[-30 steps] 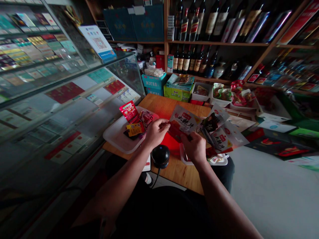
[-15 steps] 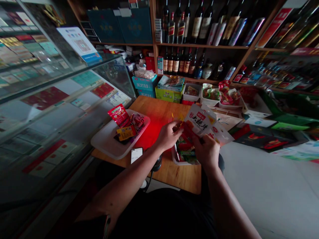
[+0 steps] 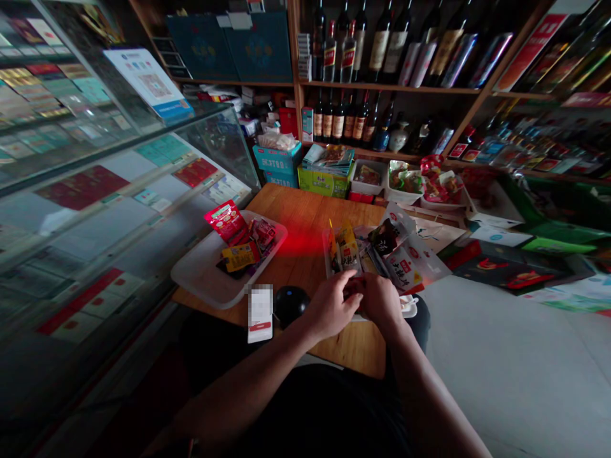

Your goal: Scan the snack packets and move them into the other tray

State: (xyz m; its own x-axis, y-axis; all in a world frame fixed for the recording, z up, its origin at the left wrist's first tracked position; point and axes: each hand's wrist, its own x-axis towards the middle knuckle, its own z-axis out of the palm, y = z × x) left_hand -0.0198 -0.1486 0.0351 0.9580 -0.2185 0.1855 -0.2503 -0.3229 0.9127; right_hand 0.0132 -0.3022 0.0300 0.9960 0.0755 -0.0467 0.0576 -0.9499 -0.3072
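Over the near side of the right plastic bin (image 3: 326, 254), my left hand (image 3: 337, 302) and my right hand (image 3: 382, 300) are close together. Their fingers are curled inward and meet; whatever is between them is hidden. Packaged snacks fill the bin, among them a yellow-topped snack packet (image 3: 347, 245) just beyond my left hand. A grey-white snack bag (image 3: 405, 267) leans at the bin's right side, beyond my right hand. Left of my left hand are a black rounded device (image 3: 291, 306) and a phone (image 3: 260, 324) with a partly blurred screen.
Across the wooden table (image 3: 291, 203) stands a left plastic bin (image 3: 200, 280) holding a red pouch (image 3: 226, 221) and a yellow packet (image 3: 239, 256). A red glow falls between the bins. A glass display case (image 3: 119, 172) borders the left; bottle shelves (image 3: 391, 89) stand behind.
Both hands have come down nearer to me and together. The grey-white bag, held up in my right hand before, now rests at the bin's right side. More of the bin's packets show.
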